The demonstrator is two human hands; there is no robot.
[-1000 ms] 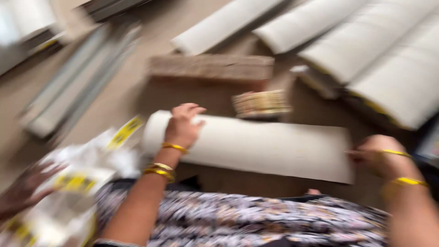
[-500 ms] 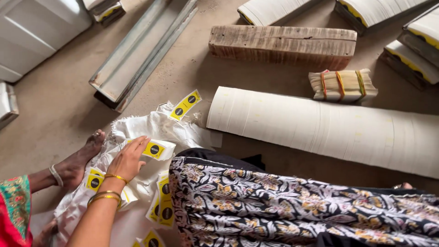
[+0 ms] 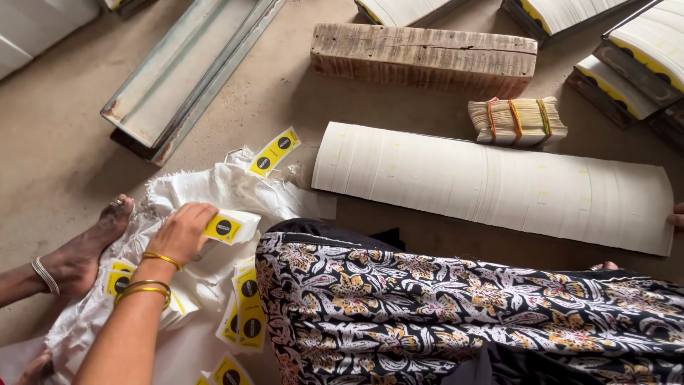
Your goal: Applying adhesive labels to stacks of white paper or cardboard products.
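My left hand [image 3: 182, 232], with gold bangles on the wrist, is shut on a small stack of yellow labels with black dots [image 3: 228, 227]. It holds them over a crumpled white woven sack [image 3: 214, 189] on the floor. More yellow label strips [image 3: 246, 314] lie on the sack beside my patterned knee [image 3: 427, 314]. A long fanned row of white sheets [image 3: 491, 182] lies in front of me. Only a sliver of my right hand [image 3: 677, 214] shows at the frame's right edge, at the far end of that row.
Another person's bare foot [image 3: 92, 246] with an anklet rests on the sack's left side. A wooden block [image 3: 424, 57], a rubber-banded bundle of labels [image 3: 516, 121], a metal channel tray [image 3: 185, 71] and trays of stacked sheets [image 3: 641, 50] lie on the concrete floor.
My left hand left the long white row, moved down-left to the sack and closed on a stack of yellow labels. The view swung left, so my right hand slid to the frame's edge.
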